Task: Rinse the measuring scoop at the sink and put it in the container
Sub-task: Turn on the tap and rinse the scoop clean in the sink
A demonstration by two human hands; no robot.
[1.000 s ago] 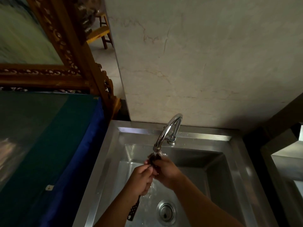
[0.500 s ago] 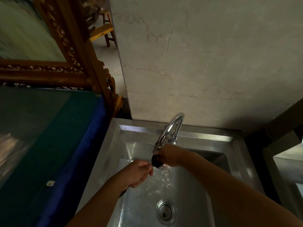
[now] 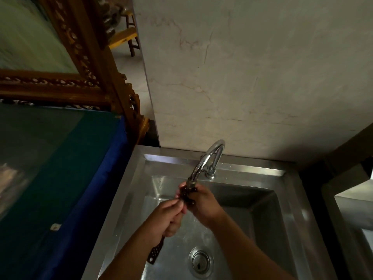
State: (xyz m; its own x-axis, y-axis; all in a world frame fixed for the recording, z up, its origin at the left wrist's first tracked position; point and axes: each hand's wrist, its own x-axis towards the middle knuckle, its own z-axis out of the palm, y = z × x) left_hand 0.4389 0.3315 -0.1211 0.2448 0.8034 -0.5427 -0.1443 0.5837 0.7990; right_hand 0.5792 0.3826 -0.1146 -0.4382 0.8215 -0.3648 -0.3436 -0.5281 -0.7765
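Left hand [image 3: 171,215] is clamped on the dark perforated-handled measuring scoop [image 3: 186,194]; right hand [image 3: 202,204] cups its bowl under the curved steel tap [image 3: 203,160]. Wet handle could slip into the steel sink [image 3: 268,201]

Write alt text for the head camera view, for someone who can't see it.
Two hands hold a dark scoop under the faucet of a steel sink: the left hand grips its handle, the right hand cups its bowl. A drain lies below, a blue-edged counter sits to the left.
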